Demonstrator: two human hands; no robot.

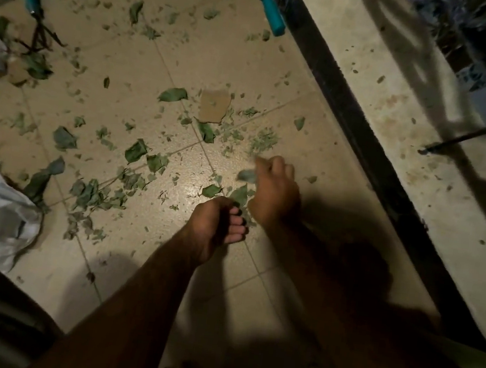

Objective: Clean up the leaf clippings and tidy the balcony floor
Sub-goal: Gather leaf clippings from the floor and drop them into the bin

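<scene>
Beige balcony tiles (189, 62) carry leaf clippings (136, 151) strewn all round the cardboard scrap (214, 106), pointing every way. Below the scrap, the right hand (276, 188) pinches a blurred leaf (246, 175), its axis unreadable. Just beside it the left hand (214, 226) is cupped, contents hidden.

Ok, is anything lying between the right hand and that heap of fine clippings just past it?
Nothing visible does. The right hand, pinching a blurred leaf, hangs just short of the fine clippings, with only bare tile and stray flecks between. The cardboard scrap lies off to the left of that path.
</scene>
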